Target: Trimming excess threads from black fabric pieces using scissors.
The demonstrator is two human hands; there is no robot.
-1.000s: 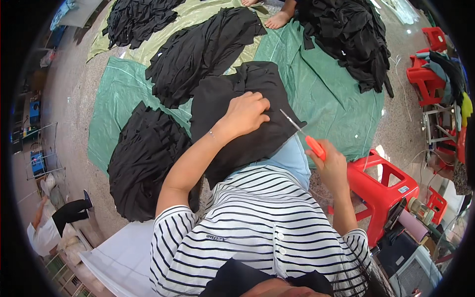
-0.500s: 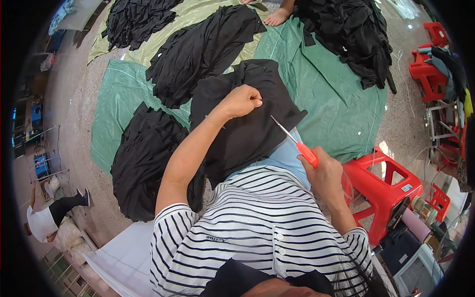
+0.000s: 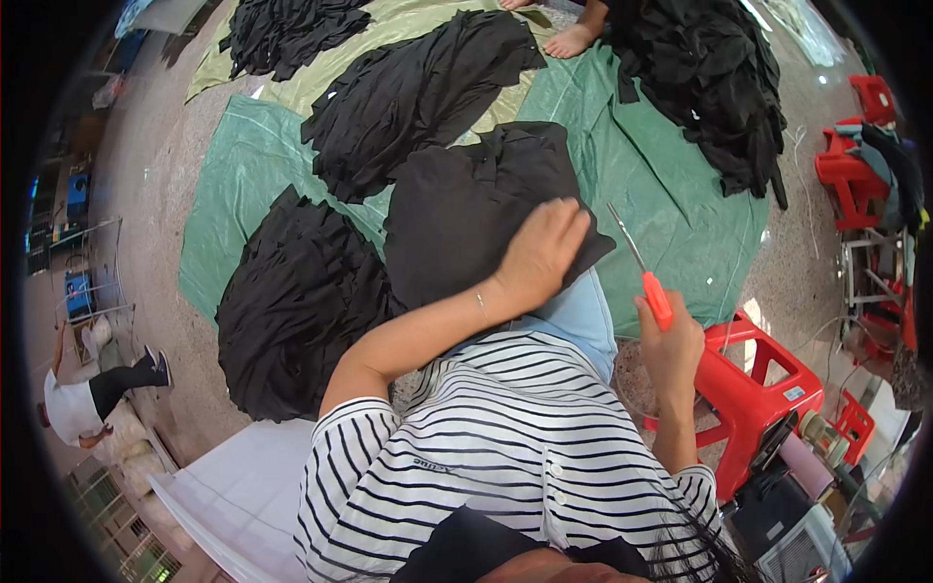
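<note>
Black cloth [image 3: 466, 219] lies spread over my lap, on light blue fabric [image 3: 578, 311]. My left hand [image 3: 544, 251] is palm down over the right part of this cloth, its fingers bent and blurred, their tips hard to make out. My right hand [image 3: 673, 340] is closed round the red handle of a tool [image 3: 657, 299] with a slim metal shaft. That shaft points up and left, its tip just beyond the cloth's right edge, apart from it.
Heaps of black cloth [image 3: 301, 301] lie around me on green sheeting [image 3: 233, 185]. A red plastic stool [image 3: 758, 389] stands at my right, more red stools [image 3: 846, 175] farther off. Another person's bare foot [image 3: 569, 41] shows at the top; a person [image 3: 83, 408] is at far left.
My left hand has moved right and nearer to me across the cloth, its fist loosened. My right hand has shifted right with the red-handled tool, drawing its tip away from over the cloth.
</note>
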